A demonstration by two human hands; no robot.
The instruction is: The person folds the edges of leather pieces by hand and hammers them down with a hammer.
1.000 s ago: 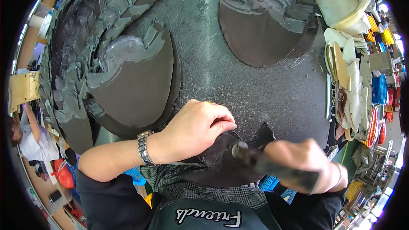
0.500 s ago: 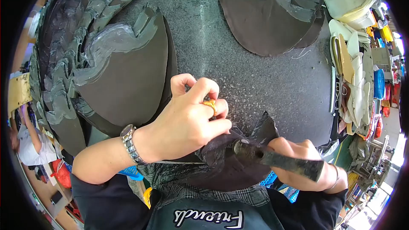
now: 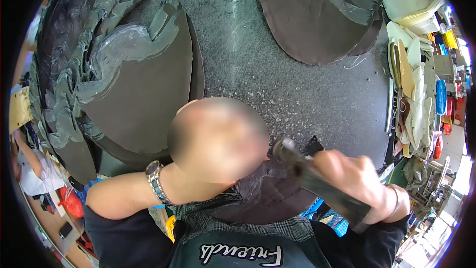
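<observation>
My right hand (image 3: 349,173) is closed on a worn metal hammer (image 3: 322,188). The hammer's round face points toward my left hand, and motion smears its outline; its handle cannot be made out. Under it a dark brown flat piece (image 3: 277,198), like leather, with grey smeared patches, lies at the near table edge over my lap. My left hand (image 3: 218,139) is over the left end of that piece, at the near edge of the table. A blurred patch covers its fingers, so their pose is hidden. A metal watch (image 3: 153,171) is on the left wrist.
Overlapping dark pieces with grey-smeared edges (image 3: 144,84) are at the left, more pieces (image 3: 317,20) at the far right of the dark table (image 3: 233,34). Pale cut shapes (image 3: 409,69) hang beyond the right edge. A person in white (image 3: 34,168) is at far left.
My right hand and the hammer have tilted, the bar's near end dropping toward me and its round face rising. My left hand, now blurred over, has shifted slightly nearer me.
</observation>
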